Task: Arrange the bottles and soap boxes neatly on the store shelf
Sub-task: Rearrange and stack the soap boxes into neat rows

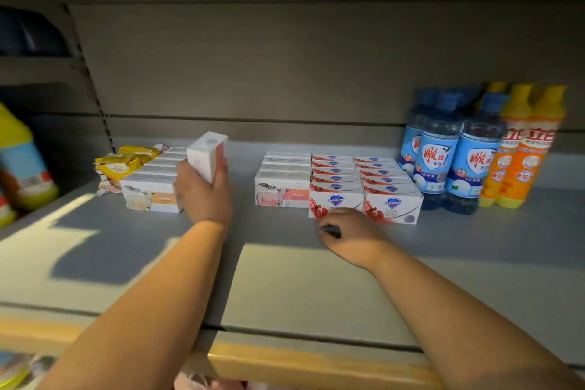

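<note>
My left hand grips a white and pink soap box, lifted above the grey shelf, just right of a row of white and orange soap boxes. A second row of sheep-printed boxes stands mid-shelf, touching two rows of red and white Safeguard boxes. My right hand rests on the shelf with fingers curled, right in front of the Safeguard rows; something small and dark shows at its fingers. Blue bottles and orange bottles stand upright at the right.
Yellow packets lie at the back left beside the orange-box row. A yellow-capped jug stands in the neighbouring bay on the left. The shelf's yellow front edge runs along the bottom. A gap lies between the two sheep-box rows.
</note>
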### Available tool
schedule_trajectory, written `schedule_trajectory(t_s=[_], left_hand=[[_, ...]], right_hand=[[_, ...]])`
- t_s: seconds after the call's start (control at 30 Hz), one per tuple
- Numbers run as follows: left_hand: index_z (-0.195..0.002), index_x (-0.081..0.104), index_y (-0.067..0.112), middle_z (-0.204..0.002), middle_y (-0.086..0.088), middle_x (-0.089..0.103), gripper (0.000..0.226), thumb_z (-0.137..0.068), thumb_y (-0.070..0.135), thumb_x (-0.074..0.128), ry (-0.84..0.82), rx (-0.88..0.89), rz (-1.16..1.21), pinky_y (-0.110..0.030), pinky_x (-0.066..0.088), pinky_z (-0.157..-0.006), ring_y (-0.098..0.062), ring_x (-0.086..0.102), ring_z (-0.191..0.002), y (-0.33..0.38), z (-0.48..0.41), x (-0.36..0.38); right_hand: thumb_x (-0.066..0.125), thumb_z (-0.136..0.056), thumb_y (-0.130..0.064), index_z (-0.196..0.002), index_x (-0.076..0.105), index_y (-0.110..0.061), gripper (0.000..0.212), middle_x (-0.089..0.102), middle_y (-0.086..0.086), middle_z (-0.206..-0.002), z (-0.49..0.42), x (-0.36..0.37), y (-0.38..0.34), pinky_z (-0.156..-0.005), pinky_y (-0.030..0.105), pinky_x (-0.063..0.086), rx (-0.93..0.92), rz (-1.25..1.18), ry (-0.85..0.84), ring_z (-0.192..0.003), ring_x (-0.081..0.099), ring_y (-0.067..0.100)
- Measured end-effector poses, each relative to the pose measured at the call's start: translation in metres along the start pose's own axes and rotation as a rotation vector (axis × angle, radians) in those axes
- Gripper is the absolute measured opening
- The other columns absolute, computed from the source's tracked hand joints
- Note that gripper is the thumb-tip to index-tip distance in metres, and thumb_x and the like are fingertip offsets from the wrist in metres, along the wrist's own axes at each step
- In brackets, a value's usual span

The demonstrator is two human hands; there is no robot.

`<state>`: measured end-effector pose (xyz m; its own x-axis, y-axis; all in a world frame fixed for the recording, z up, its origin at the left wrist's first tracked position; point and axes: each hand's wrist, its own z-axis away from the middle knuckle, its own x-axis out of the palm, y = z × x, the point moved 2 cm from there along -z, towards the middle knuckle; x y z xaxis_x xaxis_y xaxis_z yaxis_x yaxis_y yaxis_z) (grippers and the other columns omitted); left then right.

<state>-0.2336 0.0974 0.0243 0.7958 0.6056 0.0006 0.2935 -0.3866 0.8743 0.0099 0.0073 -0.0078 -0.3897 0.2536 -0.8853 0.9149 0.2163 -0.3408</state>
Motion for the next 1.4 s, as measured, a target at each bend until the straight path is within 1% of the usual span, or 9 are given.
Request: schedule_trajectory(t_s=[0.1, 0.27, 0.43, 0.57, 0.73, 0.83, 1.0, 1.17, 1.4], left_hand=[[-0.100, 0.043, 0.017, -0.086, 0.007, 0.054, 0.049, -0.079, 0.054, 0.067, -0.008, -0.108, 0.233, -0.007, 0.040, -0.064, -0.001, 0.055, -0.072, 0.023, 0.028, -0.003], [-0.092, 0.057, 0.016, -0.089, -0.002, 0.065, 0.014, -0.086, 0.022, 0.068, -0.253, -0.344, 0.538, -0.029, 0.052, -0.069, -0.019, 0.061, -0.081, 0.043, 0.065, 0.008], [-0.108, 0.063, 0.009, -0.104, -0.013, 0.071, 0.032, -0.089, 0.035, 0.063, -0.482, -0.774, 0.823, -0.045, 0.056, -0.079, -0.028, 0.069, -0.091, 0.054, 0.090, 0.029], [-0.127, 0.053, 0.009, -0.119, -0.017, 0.065, 0.046, -0.094, 0.040, 0.054, -0.549, -0.753, 0.848, -0.052, 0.052, -0.089, -0.033, 0.064, -0.107, 0.057, 0.100, 0.037], [-0.133, 0.047, 0.003, -0.125, -0.023, 0.059, 0.052, -0.095, 0.039, 0.044, -0.722, -0.674, 0.883, -0.054, 0.043, -0.101, -0.037, 0.058, -0.115, 0.060, 0.113, 0.043], [-0.133, 0.048, 0.005, -0.126, -0.021, 0.060, 0.062, -0.092, 0.050, 0.036, -0.836, -0.592, 0.807, -0.049, 0.045, -0.100, -0.034, 0.059, -0.115, 0.060, 0.114, 0.049], [-0.130, 0.052, 0.012, -0.126, -0.015, 0.061, 0.059, -0.095, 0.054, 0.029, -0.812, -0.595, 0.716, -0.034, 0.050, -0.090, -0.025, 0.059, -0.115, 0.049, 0.100, 0.051], [-0.131, 0.052, 0.009, -0.125, -0.014, 0.062, 0.046, -0.090, 0.030, 0.055, -1.052, -0.679, 0.856, -0.032, 0.055, -0.082, -0.024, 0.062, -0.112, 0.051, 0.115, 0.046], [-0.122, 0.060, 0.007, -0.119, -0.013, 0.065, 0.043, -0.080, 0.014, 0.060, -1.088, -0.670, 0.946, -0.030, 0.056, -0.078, -0.023, 0.065, -0.104, 0.051, 0.109, 0.037]], right_hand=[[0.055, -0.087, -0.031, -0.104, 0.066, -0.024, 0.022, 0.064, -0.004, -0.107, 0.003, -0.003, -0.004, -0.082, 0.028, 0.048, 0.020, 0.080, 0.001, -0.099, 0.057, 0.017], [0.057, -0.085, -0.025, -0.133, 0.045, -0.028, 0.050, 0.056, 0.002, -0.126, 0.015, -0.007, -0.011, -0.092, 0.030, 0.044, 0.053, -0.005, 0.050, -0.110, 0.054, 0.022], [0.070, -0.082, -0.031, -0.132, 0.036, -0.036, 0.062, 0.053, -0.015, -0.111, 0.030, -0.013, -0.018, -0.082, 0.015, 0.045, 0.104, -0.518, 0.212, -0.099, 0.056, 0.003], [0.064, -0.086, -0.032, -0.105, 0.056, -0.035, 0.020, 0.063, -0.011, -0.105, 0.025, -0.011, -0.018, -0.086, 0.028, 0.050, 0.187, -0.884, 0.114, -0.102, 0.059, 0.011], [0.074, -0.078, -0.019, -0.096, 0.061, -0.024, 0.023, 0.072, -0.010, -0.094, 0.016, -0.006, -0.016, -0.079, 0.024, 0.054, 0.209, -1.037, 0.099, -0.090, 0.067, 0.006], [0.078, -0.073, -0.009, -0.091, 0.060, -0.022, 0.029, 0.071, -0.007, -0.093, 0.012, -0.009, -0.008, -0.082, 0.028, 0.052, 0.224, -1.025, 0.177, -0.091, 0.066, 0.013], [0.077, -0.071, -0.005, -0.090, 0.058, -0.034, 0.040, 0.062, -0.018, -0.098, 0.016, -0.034, 0.004, -0.075, 0.009, 0.045, 0.014, -0.740, 0.387, -0.094, 0.059, 0.003], [0.055, -0.062, 0.012, -0.102, 0.067, -0.005, 0.045, 0.058, -0.001, -0.111, 0.022, -0.051, 0.000, -0.100, 0.012, 0.031, -0.323, -0.273, 0.607, -0.111, 0.047, 0.011], [0.082, -0.063, -0.009, -0.110, 0.066, -0.015, 0.050, 0.048, -0.016, -0.118, 0.023, -0.050, 0.003, -0.097, 0.007, 0.029, -0.254, -0.320, 0.457, -0.114, 0.046, 0.006]])
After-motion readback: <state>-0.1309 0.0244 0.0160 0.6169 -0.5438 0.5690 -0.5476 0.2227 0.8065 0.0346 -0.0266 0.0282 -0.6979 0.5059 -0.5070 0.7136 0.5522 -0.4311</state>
